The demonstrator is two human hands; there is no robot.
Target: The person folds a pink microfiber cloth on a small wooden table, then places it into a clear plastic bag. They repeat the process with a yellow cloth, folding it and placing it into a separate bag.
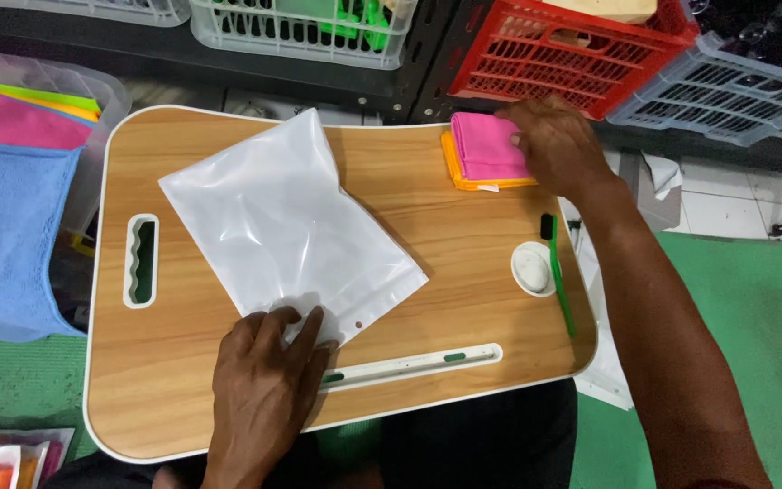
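White plastic pouch (287,226): mid lap table (409,181), my left hand (260,385) spread flat on its near corner. Folded pink cloth (486,145), beyond the pouch: right hand (554,145) fingers resting on it, grip unclear. Lifting needs a pinch.

Bare tray (463,226) midway — crates (554,54) behind

A large white plastic pouch (287,226) lies flat and turned at an angle on the wooden surface (427,208), left of middle. It is rectangular, glossy and slightly creased, with a small round hole near its lower corner. The left hand (264,389) presses on that lower edge, fingers (305,330) spread over the plastic. A small white tag (488,188) pokes out under the folded cloths at the far right. In the bottom left corner, flat packets (2,457) with orange and pink contents lie stacked, partly cut off.
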